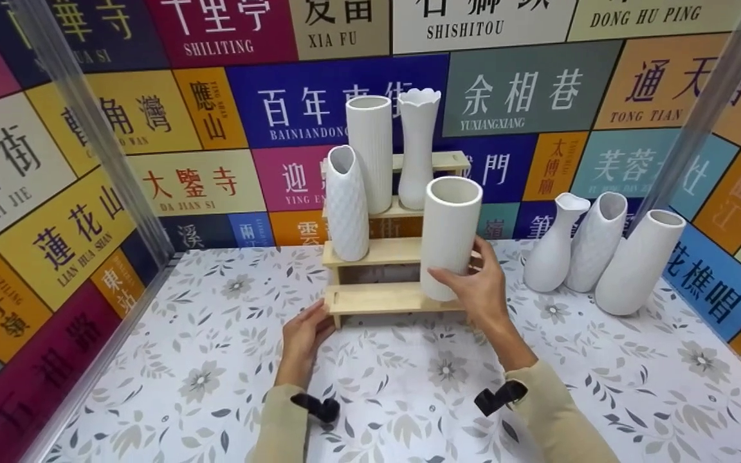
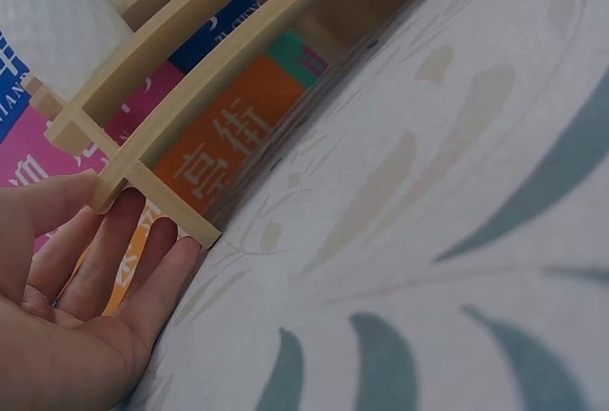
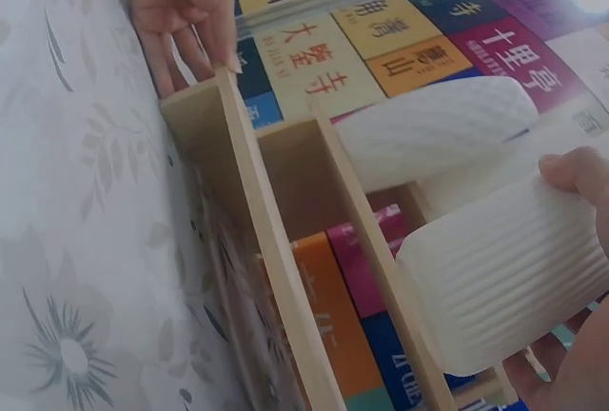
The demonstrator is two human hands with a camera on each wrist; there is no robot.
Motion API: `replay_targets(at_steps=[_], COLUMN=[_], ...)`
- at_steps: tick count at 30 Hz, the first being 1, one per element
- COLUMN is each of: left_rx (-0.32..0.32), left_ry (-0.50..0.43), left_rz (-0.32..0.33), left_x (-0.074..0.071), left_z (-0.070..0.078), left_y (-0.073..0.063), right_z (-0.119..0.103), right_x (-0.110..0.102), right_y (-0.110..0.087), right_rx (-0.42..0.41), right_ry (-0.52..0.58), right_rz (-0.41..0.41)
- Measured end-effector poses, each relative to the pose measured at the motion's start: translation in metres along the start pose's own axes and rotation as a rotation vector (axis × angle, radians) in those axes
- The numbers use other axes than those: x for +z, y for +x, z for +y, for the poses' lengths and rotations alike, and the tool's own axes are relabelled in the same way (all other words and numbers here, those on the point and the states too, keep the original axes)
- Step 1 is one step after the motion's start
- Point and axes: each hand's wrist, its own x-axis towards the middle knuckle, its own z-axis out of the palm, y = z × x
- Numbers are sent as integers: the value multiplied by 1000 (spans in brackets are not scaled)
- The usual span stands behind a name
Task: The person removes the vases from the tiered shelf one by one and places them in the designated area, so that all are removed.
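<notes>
My right hand (image 1: 483, 283) grips a white ribbed cylindrical vase (image 1: 451, 235), thumb on one side and fingers on the other. The vase is upright at the right part of a stepped wooden stand (image 1: 377, 297); whether its base touches a step I cannot tell. My left hand (image 2: 86, 287) holds the left end of the stand's lowest step, thumb at the corner and fingers around the leg. A diamond-textured vase (image 1: 347, 206) stands on the middle step's left. Higher up are another ribbed vase (image 1: 370, 154) and a slim vase with a scalloped rim (image 1: 418, 151).
To the right, a narrow-necked vase (image 1: 547, 251), a textured slant-mouthed vase (image 1: 595, 241) and a smooth tapered vase (image 1: 634, 267) stand close together. Leaf-patterned cloth (image 1: 203, 379) covers the table. Colourful sign-covered walls (image 1: 505, 90) rise at the back and sides.
</notes>
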Motion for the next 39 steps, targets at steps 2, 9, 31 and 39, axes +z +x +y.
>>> replay_targets(at_steps=[2,9,31,39], left_rx=[0,1,18,6], left_ry=[-3,-16,-16,-8], left_rz=[5,7,1,-6], left_x=[0,0,1,0], left_z=[0,0,-5,-2], left_y=[0,0,0,0], right_z=[1,4,27,52], right_x=[-7,-26,-114,-132], right_y=[1,9,19,24], right_rx=[-2,-32,13,107], right_ry=[-16,-67,-148,-239], right_rz=[20,125,430,517])
